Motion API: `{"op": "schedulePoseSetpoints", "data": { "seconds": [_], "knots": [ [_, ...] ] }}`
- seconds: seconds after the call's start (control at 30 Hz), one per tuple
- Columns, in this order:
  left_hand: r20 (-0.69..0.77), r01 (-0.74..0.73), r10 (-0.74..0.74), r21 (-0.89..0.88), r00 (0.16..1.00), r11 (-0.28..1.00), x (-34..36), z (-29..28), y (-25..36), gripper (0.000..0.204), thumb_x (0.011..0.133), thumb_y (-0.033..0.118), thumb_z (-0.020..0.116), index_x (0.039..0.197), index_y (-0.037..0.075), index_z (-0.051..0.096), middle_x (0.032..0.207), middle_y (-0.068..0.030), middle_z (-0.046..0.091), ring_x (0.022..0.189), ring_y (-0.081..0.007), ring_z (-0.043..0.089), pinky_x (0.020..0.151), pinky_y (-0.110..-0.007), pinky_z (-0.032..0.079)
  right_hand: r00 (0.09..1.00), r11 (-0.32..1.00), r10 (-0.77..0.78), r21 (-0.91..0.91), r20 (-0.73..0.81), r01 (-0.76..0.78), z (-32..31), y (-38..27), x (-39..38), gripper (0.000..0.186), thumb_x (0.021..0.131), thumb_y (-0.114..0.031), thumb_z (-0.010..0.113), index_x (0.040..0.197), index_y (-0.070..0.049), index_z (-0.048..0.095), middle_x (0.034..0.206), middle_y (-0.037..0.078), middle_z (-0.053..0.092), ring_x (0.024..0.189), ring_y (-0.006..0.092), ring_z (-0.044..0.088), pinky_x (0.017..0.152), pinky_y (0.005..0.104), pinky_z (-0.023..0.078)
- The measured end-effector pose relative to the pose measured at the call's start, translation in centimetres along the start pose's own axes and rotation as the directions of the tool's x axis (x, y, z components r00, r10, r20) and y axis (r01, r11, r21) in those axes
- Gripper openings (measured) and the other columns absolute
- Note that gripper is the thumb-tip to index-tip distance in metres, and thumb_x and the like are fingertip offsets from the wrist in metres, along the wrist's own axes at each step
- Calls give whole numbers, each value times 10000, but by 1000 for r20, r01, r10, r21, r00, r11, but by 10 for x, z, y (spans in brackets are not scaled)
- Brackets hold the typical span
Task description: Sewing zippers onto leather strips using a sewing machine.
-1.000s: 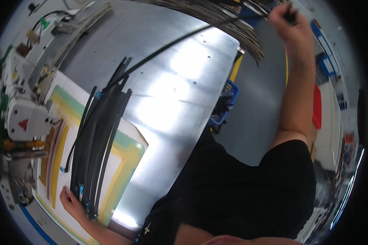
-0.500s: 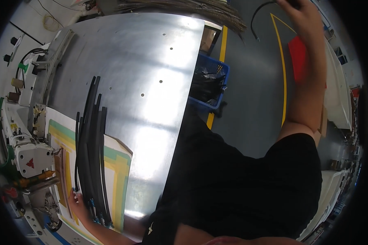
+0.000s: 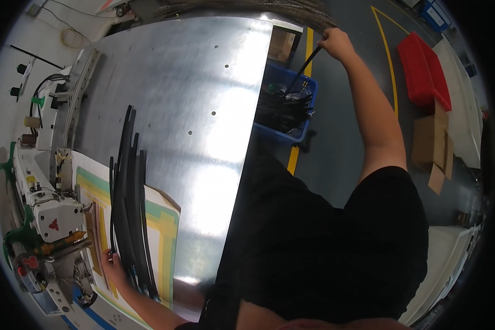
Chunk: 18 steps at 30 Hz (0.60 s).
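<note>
My right hand [image 3: 337, 44] is stretched far out and closed on a long black strip [image 3: 308, 69]. The strip slants down from my fingers to the blue bin [image 3: 313, 107], which holds several dark strips and clear plastic. At the lower left, my left hand [image 3: 113, 267] pinches the near end of a thin black strip [image 3: 112, 203]. Beside it lies a bundle of several flat black strips [image 3: 129, 192], with small bluish bits at their near ends. They rest partly on a white board [image 3: 168, 242] edged with green and yellow tape, and partly on the shiny metal table [image 3: 165, 71].
A white sewing machine [image 3: 60, 214] stands along the left edge. On the floor to the right are a red crate [image 3: 423, 71] and an open cardboard box [image 3: 430, 143]. A pile of long brownish strands [image 3: 242, 8] lies beyond the table's far edge.
My right hand has come down and left, bringing its black strip from above the floor to the blue bin. My left hand stays at the thin strip's end. The view has shifted slightly.
</note>
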<state>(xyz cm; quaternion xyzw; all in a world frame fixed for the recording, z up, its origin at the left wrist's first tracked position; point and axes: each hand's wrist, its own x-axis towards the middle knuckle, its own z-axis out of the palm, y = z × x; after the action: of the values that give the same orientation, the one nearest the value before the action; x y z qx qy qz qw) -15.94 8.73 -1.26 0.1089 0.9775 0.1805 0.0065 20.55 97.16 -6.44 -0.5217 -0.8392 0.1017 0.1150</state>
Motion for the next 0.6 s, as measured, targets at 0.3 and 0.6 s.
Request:
{"op": "schedulePoseSetpoints", "data": {
  "seconds": [0.3, 0.6],
  "knots": [
    [-91, -70, 81, 117, 993, 991, 2, 6, -30, 257, 994, 122, 654, 1206, -22, 643, 1074, -180, 670, 923, -310, 649, 851, -420, 522, 987, 991, 124, -35, -101, -128, 0, 1, 1, 356, 927, -367, 734, 1082, -49, 778, 1041, 201, 772, 1021, 396, 738, 898, 493, 589],
    [-176, -29, 41, 71, 984, 997, -33, -1, -36, 283, 1033, 179, 572, 1175, -53, 651, 1072, -259, 699, 979, -398, 680, 879, -442, 514, 886, 865, -425, 205, -185, 458, 2, -140, -8, 325, 1023, -315, 647, 1022, -2, 737, 939, 237, 720, 915, 450, 686, 813, 497, 531]
  ]
}}
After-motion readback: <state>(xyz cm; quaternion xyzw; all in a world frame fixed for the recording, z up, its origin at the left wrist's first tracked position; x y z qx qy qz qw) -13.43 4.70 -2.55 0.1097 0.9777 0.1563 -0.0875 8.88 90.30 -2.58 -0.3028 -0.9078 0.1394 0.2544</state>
